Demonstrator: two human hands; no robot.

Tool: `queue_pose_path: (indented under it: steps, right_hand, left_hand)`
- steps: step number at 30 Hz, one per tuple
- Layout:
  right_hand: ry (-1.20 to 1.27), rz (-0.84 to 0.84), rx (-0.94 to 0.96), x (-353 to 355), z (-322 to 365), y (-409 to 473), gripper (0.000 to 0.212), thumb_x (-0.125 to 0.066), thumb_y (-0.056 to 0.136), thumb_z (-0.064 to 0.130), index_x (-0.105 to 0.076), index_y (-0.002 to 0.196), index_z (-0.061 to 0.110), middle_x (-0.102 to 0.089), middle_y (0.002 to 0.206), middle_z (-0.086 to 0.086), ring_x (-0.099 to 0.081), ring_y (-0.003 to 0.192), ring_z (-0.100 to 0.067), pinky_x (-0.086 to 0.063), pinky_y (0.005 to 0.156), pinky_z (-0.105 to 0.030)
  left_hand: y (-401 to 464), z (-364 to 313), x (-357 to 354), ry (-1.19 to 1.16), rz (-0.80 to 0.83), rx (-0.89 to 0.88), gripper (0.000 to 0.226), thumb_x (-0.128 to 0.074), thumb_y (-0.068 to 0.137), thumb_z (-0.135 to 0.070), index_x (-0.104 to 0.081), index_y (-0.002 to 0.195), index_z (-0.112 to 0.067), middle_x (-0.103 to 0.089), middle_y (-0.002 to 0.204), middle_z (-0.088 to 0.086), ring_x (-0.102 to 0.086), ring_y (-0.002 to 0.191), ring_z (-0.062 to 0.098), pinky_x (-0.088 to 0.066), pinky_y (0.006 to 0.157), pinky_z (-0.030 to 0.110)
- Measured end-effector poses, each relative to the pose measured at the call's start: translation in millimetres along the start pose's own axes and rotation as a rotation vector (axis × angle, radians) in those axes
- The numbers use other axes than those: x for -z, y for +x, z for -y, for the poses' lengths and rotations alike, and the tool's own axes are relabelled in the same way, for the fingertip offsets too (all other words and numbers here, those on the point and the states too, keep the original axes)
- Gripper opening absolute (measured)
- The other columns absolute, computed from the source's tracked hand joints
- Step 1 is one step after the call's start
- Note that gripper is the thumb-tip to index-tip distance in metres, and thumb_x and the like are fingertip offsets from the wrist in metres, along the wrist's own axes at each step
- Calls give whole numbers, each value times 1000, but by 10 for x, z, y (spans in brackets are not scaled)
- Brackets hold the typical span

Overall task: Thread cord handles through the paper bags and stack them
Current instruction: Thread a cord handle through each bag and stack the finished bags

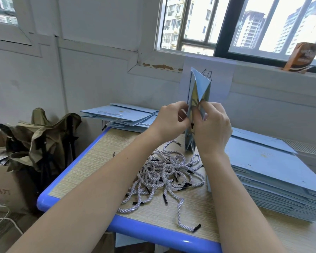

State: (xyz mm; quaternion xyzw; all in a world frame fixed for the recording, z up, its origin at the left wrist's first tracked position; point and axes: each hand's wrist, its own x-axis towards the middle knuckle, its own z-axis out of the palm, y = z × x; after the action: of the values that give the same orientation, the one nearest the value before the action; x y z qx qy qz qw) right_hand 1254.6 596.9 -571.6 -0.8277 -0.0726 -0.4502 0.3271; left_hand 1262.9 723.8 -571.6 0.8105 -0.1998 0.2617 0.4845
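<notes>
A light blue paper bag (199, 84) stands upright and edge-on above the table, its gusset spread at the top. My left hand (170, 118) pinches its left side and my right hand (212, 123) pinches its right side at mid height. A black cord tip shows between my hands at the bag. A tangled pile of white twisted cords with black tips (164, 172) lies on the table below my hands. A tall stack of flat blue bags (274, 176) sits at the right. A smaller stack of flat blue bags with cord handles (120, 115) lies at the far left.
The wooden table has a blue rim (153, 232). One loose cord (182, 214) lies near the front edge. A cardboard box (5, 189) and olive fabric (40, 136) sit on the floor at the left. An orange carton (301, 56) stands on the windowsill.
</notes>
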Motion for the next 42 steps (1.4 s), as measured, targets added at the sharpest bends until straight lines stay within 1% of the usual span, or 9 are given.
queue_pose_path:
  steps: [3,9,17,25,29,32,36,40,42]
  right_hand:
    - [14,-9,-13,-15,0,13,24,-57,99,40,-71,94,22,-62,100,9,-50,75,-15,-29,62,-28]
    - [11,26,-37,-20,38,30,17,-58,97,34,-71,96,22,-61,103,7,-46,74,-15,-30,65,-30]
    - [-11,90,-54,17,34,45,18,-60,95,30,-73,92,18,-57,101,7,-48,74,-19,-32,66,-30]
    - [41,109,-6,16,-30,40,19,-59,97,29,-76,97,20,-62,109,7,-54,82,-17,-37,68,-29]
    - [198,30,69,-17,-55,42,16,-60,98,22,-72,108,22,-62,117,3,-57,99,-13,-53,74,-37]
    - [241,-5,90,-17,-42,23,18,-60,94,12,-65,109,21,-56,116,1,-56,95,-12,-58,72,-45]
    - [287,-33,81,23,-7,8,26,-66,92,10,-51,112,17,-53,110,1,-62,82,-10,-54,65,-31]
    - [360,-14,-4,24,2,10,37,-68,90,10,-38,110,18,-55,110,-1,-64,77,-4,-44,63,-13]
    - [356,-6,-5,12,4,3,37,-68,90,10,-38,110,17,-57,109,-1,-64,76,-2,-44,63,-12]
  left_hand:
    - [-9,-11,-9,-30,5,7,11,-56,85,-2,-61,90,-10,-70,79,11,-70,71,27,-62,62,40]
    - [29,40,-64,14,-59,18,9,-62,82,-9,-63,91,-9,-72,80,6,-71,75,22,-61,71,41]
    - [18,57,-91,19,-72,29,17,-63,86,-11,-65,102,-8,-72,79,4,-71,75,19,-61,74,42]
    - [11,43,-75,24,-64,12,14,-59,86,-8,-65,99,-10,-72,79,6,-71,75,22,-61,72,43]
    - [5,25,-30,89,-102,-29,13,-56,88,-4,-66,97,-7,-69,77,3,-68,73,23,-57,72,39]
    - [-1,22,-6,142,-128,-77,15,-54,90,-3,-66,100,-5,-71,80,4,-66,75,24,-54,73,41]
    - [-11,29,-1,207,-164,-127,20,-53,93,-1,-61,110,-7,-72,83,7,-67,76,29,-55,69,44]
    - [-64,-7,-13,201,-156,-193,29,-47,93,1,-40,112,-19,-65,80,10,-60,65,32,-53,60,49]
    - [-99,-37,-19,210,-156,-259,28,-39,94,-3,-38,111,-25,-60,83,7,-52,63,31,-50,57,42]
